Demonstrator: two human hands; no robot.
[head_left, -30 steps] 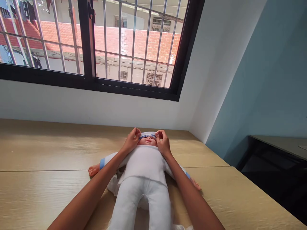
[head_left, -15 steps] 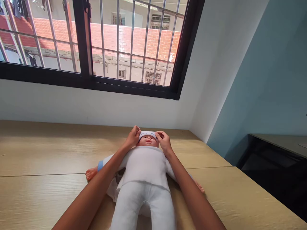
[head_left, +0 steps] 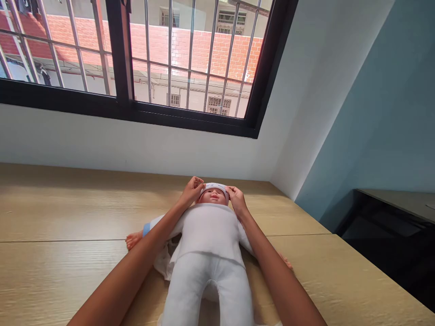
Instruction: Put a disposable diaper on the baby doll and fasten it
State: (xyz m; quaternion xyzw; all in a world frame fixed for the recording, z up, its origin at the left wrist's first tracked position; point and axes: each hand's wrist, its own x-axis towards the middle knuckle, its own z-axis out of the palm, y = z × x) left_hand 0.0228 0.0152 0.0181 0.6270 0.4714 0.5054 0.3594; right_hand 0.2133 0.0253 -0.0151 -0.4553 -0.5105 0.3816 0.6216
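Doll: pale vinyl baby doll [head_left: 213, 196] on its back, mid-table, wearing a white long-sleeved bodysuit [head_left: 207, 231] with a blue sleeve cuff [head_left: 146, 229].
Head: white fabric band [head_left: 215, 186] across the doll's forehead.
Left hand [head_left: 193, 190]: fingers pinching the band at one side of the head.
Right hand [head_left: 236, 199]: fingers curled over the band's other side, pinching it.
Underneath: crumpled white cloth [head_left: 163, 262] on a light wood-grain table [head_left: 68, 203].
Beyond: black-framed window [head_left: 136, 115] with metal bars.
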